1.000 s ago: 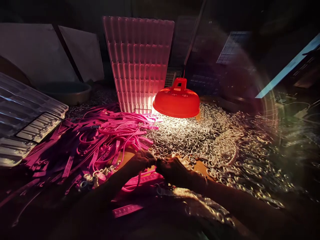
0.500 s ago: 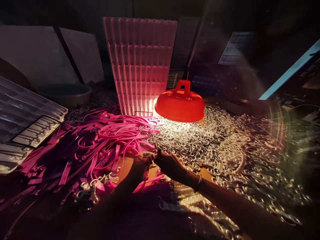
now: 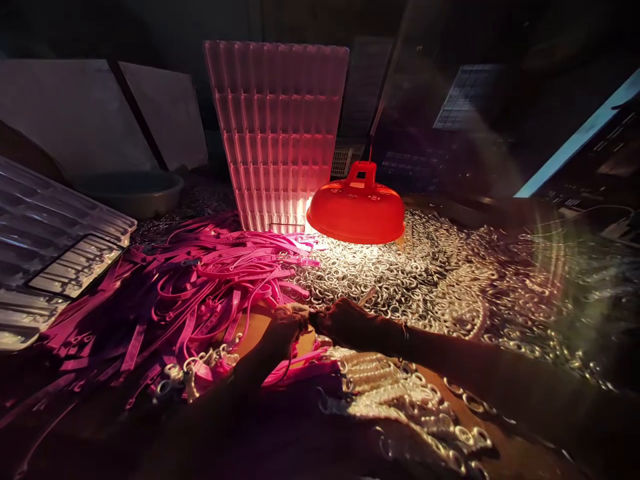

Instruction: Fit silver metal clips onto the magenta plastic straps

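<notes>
My left hand (image 3: 289, 323) is closed in a pinch above the tan work surface. Below its fingers hangs a narrow pink strap (image 3: 287, 369), which it seems to grip. Tip to tip with it, my right hand (image 3: 345, 320) is closed in a fist in shadow; what it holds is hidden. A thin pale object (image 3: 369, 295) shows just above that fist, too small to name. Left of my hands lies a tangled heap of pink straps (image 3: 200, 280). Beyond my right hand spreads a large pile of metal rings and clasps (image 3: 425, 267).
A red lamp (image 3: 356, 210) hangs low over the metal pile. Behind stands an upright ridged plastic tray (image 3: 280, 120); a similar tray (image 3: 65, 227) tilts at left. Rows of pale ring-ended pieces (image 3: 400, 393) lie in front. A basin (image 3: 135, 190) sits at the back left.
My right forearm has swung upward and outward, and the right fist has turned and risen slightly. My left hand stays nearly in place. The view has shifted slightly.
</notes>
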Demonstrator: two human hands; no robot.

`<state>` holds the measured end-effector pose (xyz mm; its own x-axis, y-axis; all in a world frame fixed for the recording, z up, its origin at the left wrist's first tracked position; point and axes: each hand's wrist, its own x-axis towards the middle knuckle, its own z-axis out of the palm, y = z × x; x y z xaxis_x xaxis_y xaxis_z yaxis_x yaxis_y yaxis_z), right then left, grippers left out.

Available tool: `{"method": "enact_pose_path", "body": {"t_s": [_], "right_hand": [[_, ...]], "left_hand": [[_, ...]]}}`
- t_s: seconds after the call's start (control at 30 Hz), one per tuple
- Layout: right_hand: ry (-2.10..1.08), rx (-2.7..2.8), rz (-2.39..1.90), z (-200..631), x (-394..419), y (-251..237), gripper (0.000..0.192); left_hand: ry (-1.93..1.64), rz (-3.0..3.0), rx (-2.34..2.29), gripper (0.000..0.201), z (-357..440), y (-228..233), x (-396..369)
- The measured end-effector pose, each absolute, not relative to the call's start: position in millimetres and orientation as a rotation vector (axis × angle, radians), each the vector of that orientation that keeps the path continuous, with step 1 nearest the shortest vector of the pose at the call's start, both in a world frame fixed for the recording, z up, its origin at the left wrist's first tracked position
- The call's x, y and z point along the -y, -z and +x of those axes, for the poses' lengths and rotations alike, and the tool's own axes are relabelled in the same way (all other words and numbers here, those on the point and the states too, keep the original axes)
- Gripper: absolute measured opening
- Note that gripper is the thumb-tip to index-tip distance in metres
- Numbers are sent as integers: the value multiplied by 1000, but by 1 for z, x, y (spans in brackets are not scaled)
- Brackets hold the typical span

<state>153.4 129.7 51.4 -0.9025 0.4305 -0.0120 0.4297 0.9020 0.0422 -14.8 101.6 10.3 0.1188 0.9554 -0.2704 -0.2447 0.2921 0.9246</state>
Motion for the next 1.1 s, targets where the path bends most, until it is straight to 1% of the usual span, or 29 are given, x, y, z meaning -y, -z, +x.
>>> {"method": "enact_pose_path", "body": {"t_s": [0.1, 0.23, 0.3, 0.37, 0.43, 0.53, 0.57, 0.6, 0.67, 0.77, 0.83, 0.9, 0.93, 1.0, 1.07, 1.1], "right_hand": [[15, -3096, 805, 153, -130, -58, 15], [281, -3174, 1318, 140, -126, -42, 24], [455, -3134, 1604, 131, -123, -28, 27], [569, -3116, 1710, 127, -118, -14, 27], [514, -3176, 1528, 132, -111, -5, 23], [259, -3300, 952, 145, -107, -3, 19], [227, -3309, 834, 148, -110, -7, 19], [300, -3314, 821, 149, -117, -13, 18], [647, -3291, 1031, 145, -136, -28, 22], [1234, -3172, 1371, 131, -165, -42, 42], [1770, -3002, 1471, 123, -171, -36, 54], [2402, -2648, 1523, 117, -166, -21, 57], [2631, -2478, 1542, 115, -160, -12, 58], [2811, -2331, 1589, 112, -147, 4, 58], [2795, -2340, 1624, 110, -136, 13, 60], [2693, -2438, 1615, 109, -132, 15, 61]], "left_hand": [[-1109, 785, -1060, 20, -9, -16, -100], [-1197, 705, -1028, 31, -7, -14, -102], [-1223, 701, -1017, 31, -8, -10, -104], [-1219, 717, -1033, 29, -10, -12, -106], [-1211, 743, -1077, 26, -14, -23, -110], [-1284, 771, -1130, 19, -23, -60, -123], [-1343, 784, -1127, 21, -27, -73, -128], [-1409, 807, -1123, 25, -30, -83, -133], [-1437, 842, -1105, 28, -35, -93, -137], [-1298, 776, -1031, 41, -35, -77, -130], [-1245, 681, -986, 53, -32, -54, -120], [-1236, 575, -985, 52, -27, -34, -111], [-1234, 532, -990, 49, -25, -26, -108], [-1217, 498, -977, 47, -20, -15, -104], [-1185, 514, -961, 44, -16, -9, -102], [-1173, 532, -962, 42, -14, -7, -102]]}}
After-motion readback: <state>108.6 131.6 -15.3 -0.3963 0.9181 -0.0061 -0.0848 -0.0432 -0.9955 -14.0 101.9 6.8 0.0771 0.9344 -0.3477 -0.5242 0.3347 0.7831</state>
